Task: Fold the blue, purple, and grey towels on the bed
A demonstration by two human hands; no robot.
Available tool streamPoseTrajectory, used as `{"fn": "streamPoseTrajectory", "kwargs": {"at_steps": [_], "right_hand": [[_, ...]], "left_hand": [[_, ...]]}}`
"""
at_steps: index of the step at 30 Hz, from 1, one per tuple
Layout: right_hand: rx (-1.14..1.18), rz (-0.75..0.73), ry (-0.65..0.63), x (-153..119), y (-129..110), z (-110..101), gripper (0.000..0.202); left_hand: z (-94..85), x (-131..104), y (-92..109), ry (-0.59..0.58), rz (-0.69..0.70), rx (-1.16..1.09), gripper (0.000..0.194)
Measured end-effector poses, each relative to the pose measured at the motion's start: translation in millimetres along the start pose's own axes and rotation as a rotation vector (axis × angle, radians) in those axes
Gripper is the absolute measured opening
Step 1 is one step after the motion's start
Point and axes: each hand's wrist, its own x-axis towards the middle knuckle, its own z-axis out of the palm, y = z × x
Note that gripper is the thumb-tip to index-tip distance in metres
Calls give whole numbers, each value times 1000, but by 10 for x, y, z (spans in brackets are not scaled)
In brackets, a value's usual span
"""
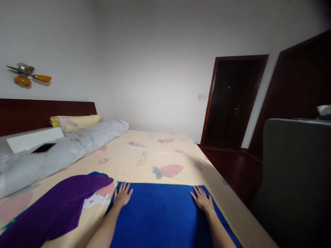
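A blue cloth lies spread flat on the bed, its far edge running straight across in front of me. My left hand rests on its far left corner, palm down with fingers spread. At the far right corner my right hand is likewise flat, fingers stretched apart. Neither hand grips anything. To the left of the blue cloth is a crumpled purple cloth, with some blue showing at its top. The near part of the blue cloth runs out of view.
A rolled grey quilt lies along the headboard side, with a phone and a white box on it. Behind is a yellow pillow. A grey chair back stands at right, beyond the bed's edge. A dark door is behind.
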Motion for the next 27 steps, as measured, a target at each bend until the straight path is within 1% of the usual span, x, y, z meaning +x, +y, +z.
{"fn": "streamPoseTrajectory", "kwargs": {"at_steps": [2, 4, 6, 8, 10, 11, 13, 15, 16, 18, 19, 20, 21, 22, 24, 27], "right_hand": [[-18, 74, 3, 32, 174, -23, 69], [-41, 132, 33, 32, 265, -25, 72], [-70, 170, 99, -9, 256, -6, 74], [-102, 154, 197, -94, 133, 31, 74], [-113, 56, 271, -223, -105, 80, 72], [-95, -18, 278, -303, -261, 109, 70], [-4, -208, 220, -484, -621, 178, 68], [107, -408, 113, -671, -980, 255, 63], [133, -478, 76, -756, -1133, 291, 60], [155, -572, 29, -892, -1334, 340, 56], [154, -583, 23, -939, -1371, 347, 55], [153, -578, 24, -972, -1360, 342, 56], [145, -553, 31, -991, -1304, 326, 57], [132, -513, 43, -1000, -1205, 303, 60], [93, -410, 74, -998, -897, 263, 64], [35, -246, 123, -979, -261, 273, 65]], "left_hand": [[-37, 4, -135, 12, -41, 10, 62], [-61, -8, -205, 26, -71, 17, 62], [-73, -43, -204, 50, -94, 24, 62], [-63, -114, -113, 84, -88, 30, 63], [-13, -226, 86, 107, -18, 31, 64], [32, -296, 227, 108, 43, 29, 65], [157, -453, 570, 88, 190, 16, 65], [303, -614, 940, 58, 334, -7, 63], [370, -689, 1106, 44, 394, -20, 62], [463, -815, 1346, 24, 470, -45, 60], [482, -863, 1404, 23, 484, -55, 59], [483, -902, 1415, 26, 480, -62, 59], [467, -934, 1378, 34, 465, -66, 59], [438, -962, 1296, 44, 442, -68, 60], [357, -1017, 1022, 58, 378, -64, 62], [247, -1137, 456, 71, 230, -21, 61]]}}
